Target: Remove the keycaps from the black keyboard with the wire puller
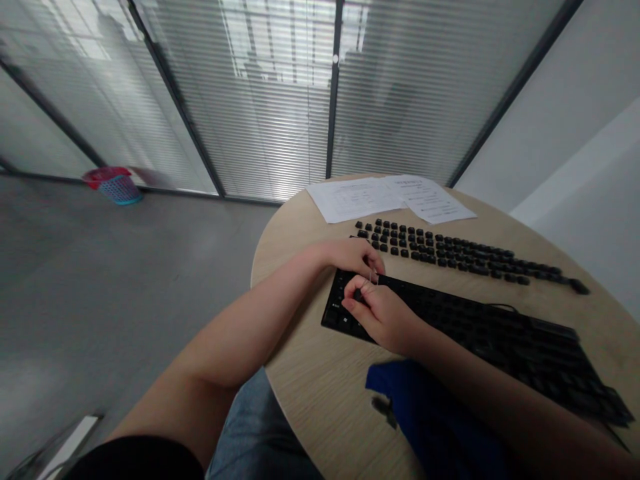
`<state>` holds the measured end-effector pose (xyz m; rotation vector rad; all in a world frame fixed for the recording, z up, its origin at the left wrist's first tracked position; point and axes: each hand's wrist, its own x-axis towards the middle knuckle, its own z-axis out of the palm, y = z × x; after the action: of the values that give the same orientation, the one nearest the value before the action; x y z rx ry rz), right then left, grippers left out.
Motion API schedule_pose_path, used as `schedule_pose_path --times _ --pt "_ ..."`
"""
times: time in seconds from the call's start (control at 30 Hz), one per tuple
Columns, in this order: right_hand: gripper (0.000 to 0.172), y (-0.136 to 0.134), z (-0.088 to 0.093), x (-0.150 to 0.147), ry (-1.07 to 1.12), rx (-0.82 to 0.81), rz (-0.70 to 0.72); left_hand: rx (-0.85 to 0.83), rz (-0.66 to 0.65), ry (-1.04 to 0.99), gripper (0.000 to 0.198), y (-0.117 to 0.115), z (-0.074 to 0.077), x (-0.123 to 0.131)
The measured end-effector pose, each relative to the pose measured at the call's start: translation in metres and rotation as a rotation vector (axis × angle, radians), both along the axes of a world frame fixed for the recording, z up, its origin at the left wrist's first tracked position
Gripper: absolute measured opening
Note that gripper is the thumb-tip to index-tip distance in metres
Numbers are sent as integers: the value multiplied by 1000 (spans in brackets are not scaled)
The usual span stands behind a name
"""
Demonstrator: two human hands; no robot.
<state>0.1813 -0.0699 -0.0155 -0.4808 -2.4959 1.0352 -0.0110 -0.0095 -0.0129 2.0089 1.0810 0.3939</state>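
Observation:
My left hand [356, 255] is curled at the back edge of the black keyboard [430, 303], near its left end. Just in front of it, my right hand [389, 319] is closed over the keyboard's left keys, thumb and fingertips drawn together. Between the fingers of both hands shows a thin wire piece [374, 276], perhaps a wire keycap puller; its ends are hidden by the fingers. Behind the keyboard, loose black keycaps [440, 250] lie in long rows on the round wooden table [305, 340].
Printed sheets [367, 199] lie at the table's far side. A blue cloth [425, 413] and a small dark item [384, 408], too blurred to name, are near the front, below my right forearm. A blue and red basket [120, 189] stands on the floor by the glass partition.

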Motion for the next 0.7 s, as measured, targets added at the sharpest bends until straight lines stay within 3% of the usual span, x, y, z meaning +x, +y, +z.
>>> schedule_pose_path --times 0.23,0.7 --pt "11 -3 1 0 -40 79 33 14 15 -1 18 -1 2 1" --pt "12 -2 -5 4 101 -14 -48 12 13 -10 20 0 -2 -1"
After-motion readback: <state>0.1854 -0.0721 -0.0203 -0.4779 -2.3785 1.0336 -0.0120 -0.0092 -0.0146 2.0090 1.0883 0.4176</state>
